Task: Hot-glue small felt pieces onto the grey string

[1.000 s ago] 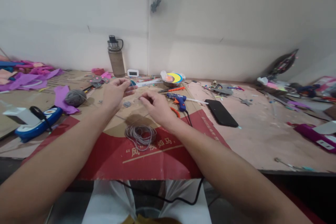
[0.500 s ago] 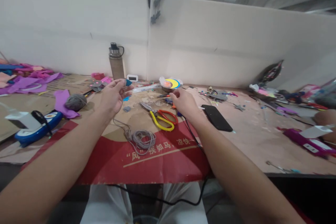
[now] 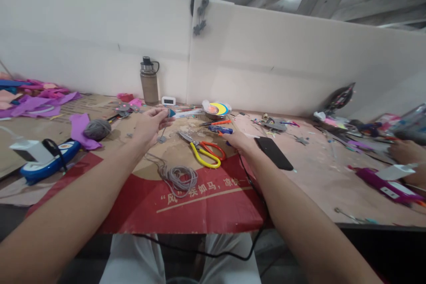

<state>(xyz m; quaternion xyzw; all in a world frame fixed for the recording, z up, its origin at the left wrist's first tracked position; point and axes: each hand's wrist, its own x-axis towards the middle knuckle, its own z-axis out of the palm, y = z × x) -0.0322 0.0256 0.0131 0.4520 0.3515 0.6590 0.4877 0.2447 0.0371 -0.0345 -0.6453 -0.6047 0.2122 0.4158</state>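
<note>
Whitish trousers (image 3: 131,259), loose and softly creased, cover both of the person's legs, while the forearms (image 3: 100,182), left hand (image 3: 149,128) and right hand (image 3: 240,140) are bare.

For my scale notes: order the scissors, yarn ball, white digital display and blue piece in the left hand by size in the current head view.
1. Scissors
2. Yarn ball
3. White digital display
4. Blue piece, partly hidden by the left hand

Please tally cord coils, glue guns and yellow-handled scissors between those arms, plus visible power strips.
Grey cord coil: 1
Glue gun: 1
Yellow-handled scissors: 1
Blue power strip and purple power strip: 2
Total: 5
</note>
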